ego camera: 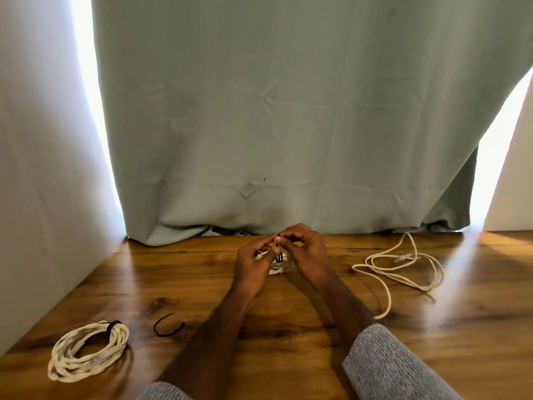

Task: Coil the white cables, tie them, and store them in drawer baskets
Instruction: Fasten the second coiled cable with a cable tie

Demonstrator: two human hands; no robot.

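Both hands are working at the table's far middle: the left hand [253, 262] is gripping a small white coil [278, 265], while the right hand [305, 249] is pinching the black tie [279, 256] around it. A loose cable [403, 269] is lying nearer the right hand, a tied coil [89, 349] and a spare tie [168, 327] nearer the left. No writing is showing.

Bench [288, 327]: wood, knotted grain, glossy varnish with bright glare at 3 o'clock. Curtain [288, 111]: matt grey-green cloth, creased. Coil [89, 350] at 8 o'clock: white cord, twisted, matt, slightly grubby. Loose cable [403, 272] at 3 o'clock: smooth, cream. Tie [167, 327]: black, matt. Sleeve [389, 365]: grey knit, flecked.
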